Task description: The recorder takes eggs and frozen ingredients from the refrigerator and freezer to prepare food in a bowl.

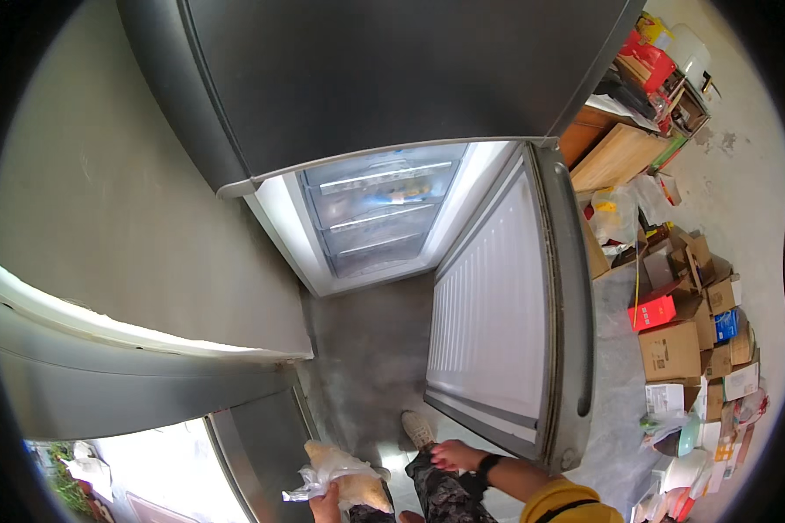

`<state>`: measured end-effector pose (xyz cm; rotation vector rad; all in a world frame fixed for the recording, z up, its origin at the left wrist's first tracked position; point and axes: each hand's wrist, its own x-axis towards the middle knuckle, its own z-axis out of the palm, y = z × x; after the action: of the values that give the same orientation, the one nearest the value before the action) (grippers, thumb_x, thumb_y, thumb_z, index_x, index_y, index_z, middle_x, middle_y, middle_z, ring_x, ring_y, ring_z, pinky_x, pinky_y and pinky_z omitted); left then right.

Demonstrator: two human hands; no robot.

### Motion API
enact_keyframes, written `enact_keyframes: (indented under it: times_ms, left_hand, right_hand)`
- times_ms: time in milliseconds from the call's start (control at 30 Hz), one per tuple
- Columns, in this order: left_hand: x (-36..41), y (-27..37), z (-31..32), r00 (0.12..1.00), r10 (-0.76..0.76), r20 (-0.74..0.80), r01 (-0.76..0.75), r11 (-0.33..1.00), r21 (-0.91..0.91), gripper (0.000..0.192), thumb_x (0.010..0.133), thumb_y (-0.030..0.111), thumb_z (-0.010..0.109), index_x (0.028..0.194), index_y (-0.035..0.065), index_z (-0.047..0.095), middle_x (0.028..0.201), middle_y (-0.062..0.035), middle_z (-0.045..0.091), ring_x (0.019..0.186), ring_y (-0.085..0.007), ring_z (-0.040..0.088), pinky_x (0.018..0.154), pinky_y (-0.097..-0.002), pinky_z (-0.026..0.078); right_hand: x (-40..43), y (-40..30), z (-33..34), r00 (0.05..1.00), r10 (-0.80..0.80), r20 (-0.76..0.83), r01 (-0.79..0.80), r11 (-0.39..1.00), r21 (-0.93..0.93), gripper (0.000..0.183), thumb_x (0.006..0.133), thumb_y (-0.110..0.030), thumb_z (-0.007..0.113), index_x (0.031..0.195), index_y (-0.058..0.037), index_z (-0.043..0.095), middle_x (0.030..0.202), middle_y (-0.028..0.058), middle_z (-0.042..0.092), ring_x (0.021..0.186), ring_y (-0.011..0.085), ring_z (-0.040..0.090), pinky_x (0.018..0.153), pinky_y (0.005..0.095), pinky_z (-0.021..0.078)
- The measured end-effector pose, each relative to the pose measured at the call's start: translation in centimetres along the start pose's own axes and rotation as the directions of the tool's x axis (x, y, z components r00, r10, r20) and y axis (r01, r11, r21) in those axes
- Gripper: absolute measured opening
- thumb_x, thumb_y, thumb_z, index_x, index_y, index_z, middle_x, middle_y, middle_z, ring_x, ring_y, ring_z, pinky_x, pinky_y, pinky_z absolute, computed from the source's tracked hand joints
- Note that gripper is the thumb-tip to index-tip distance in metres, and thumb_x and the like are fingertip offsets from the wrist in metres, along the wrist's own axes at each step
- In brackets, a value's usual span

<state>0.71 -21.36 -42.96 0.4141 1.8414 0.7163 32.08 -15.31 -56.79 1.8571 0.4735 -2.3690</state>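
Observation:
My left hand [327, 505] grips a clear plastic bag [343, 474] with pale tan contents, low in the view above my leg. What the bag holds cannot be told. My right hand [454, 455], with a dark band at the wrist, is over my knee beside the lower edge of the open fridge door; its fingers are curled and nothing shows in them. Ahead stands a dark grey refrigerator [392, 72], its lower compartment open. Inside are stacked clear drawers [379, 216], lit, with things behind their fronts. The lower door [490, 294] is swung out to the right.
Cardboard boxes [670, 352] and packaging are piled along the right wall. Wooden boards [618, 157] lean behind the fridge. A wall [150, 229] runs on the left, with a grey door [261, 438] at a bright doorway. My shoe [417, 428] is on the grey floor.

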Motion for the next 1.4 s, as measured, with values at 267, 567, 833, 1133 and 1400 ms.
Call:
enact_keyframes:
  times_ms: [267, 567, 833, 1133, 1400]
  left_hand:
    - [0.7, -1.3, 1.3, 0.998, 0.029, -0.054, -0.033, 0.996, -0.082, 0.036, 0.082, 0.01, 0.056, 0.113, -0.0039, 0.048, 0.1, -0.009, 0.056, 0.086, -0.0182, 0.053, 0.076, -0.0303, 0.043]
    - [0.7, -3.9, 2.6, 0.997, 0.008, -0.078, -0.037, 0.928, -0.372, 0.033, 0.079, 0.007, 0.06, 0.109, -0.0034, 0.053, 0.096, -0.0067, 0.06, 0.084, -0.0161, 0.057, 0.075, -0.029, 0.045]
    - [-3.1, -0.2, 2.2, 0.991, 0.012, -0.134, -0.066, 0.912, -0.406, 0.03, 0.08, 0.009, 0.06, 0.108, -0.002, 0.054, 0.096, -0.0066, 0.06, 0.086, -0.0161, 0.057, 0.076, -0.0289, 0.044]
    - [-6.3, 1.7, 1.0, 0.969, -0.066, -0.239, -0.051, 0.89, -0.453, 0.024, 0.079, 0.012, 0.063, 0.097, -0.0031, 0.06, 0.089, -0.0047, 0.061, 0.08, -0.0128, 0.056, 0.071, -0.0264, 0.044]
    - [-8.4, -0.4, 1.4, 0.954, -0.098, -0.283, -0.064, 0.857, -0.511, 0.03, 0.081, 0.018, 0.064, 0.1, -0.0042, 0.06, 0.094, -0.0061, 0.062, 0.086, -0.0146, 0.057, 0.077, -0.0282, 0.044]
  right_hand:
    - [-18.7, -7.6, -10.0, 0.78, -0.581, -0.233, 0.607, 0.792, 0.056, 0.055, 0.085, -0.045, 0.05, 0.122, -0.0047, 0.045, 0.108, 0.0067, 0.058, 0.096, 0.0164, 0.056, 0.076, 0.0364, 0.0466]
    - [-32.1, -21.3, -4.4, 0.752, -0.634, -0.18, 0.621, 0.773, -0.13, 0.055, 0.082, -0.048, 0.056, 0.11, -0.0009, 0.05, 0.096, 0.0073, 0.058, 0.078, 0.0148, 0.058, 0.054, 0.0271, 0.0494]
    - [-29.2, -28.3, 2.5, 0.827, -0.557, -0.073, 0.538, 0.822, -0.184, 0.038, 0.083, -0.04, 0.055, 0.093, -0.0032, 0.051, 0.084, 0.0082, 0.062, 0.07, 0.0195, 0.063, 0.054, 0.0299, 0.0482]
    - [-24.4, -37.8, 9.9, 0.757, -0.649, -0.078, 0.645, 0.761, -0.078, 0.035, 0.078, -0.045, 0.056, 0.081, -0.0117, 0.045, 0.082, 0.0081, 0.063, 0.069, 0.0171, 0.062, 0.058, 0.031, 0.0465]
    - [-21.2, -43.4, 12.7, 0.708, -0.699, -0.103, 0.704, 0.71, 0.019, 0.057, 0.071, -0.055, 0.063, 0.099, -0.0102, 0.041, 0.085, 0.0071, 0.062, 0.072, 0.0151, 0.059, 0.063, 0.0323, 0.0464]
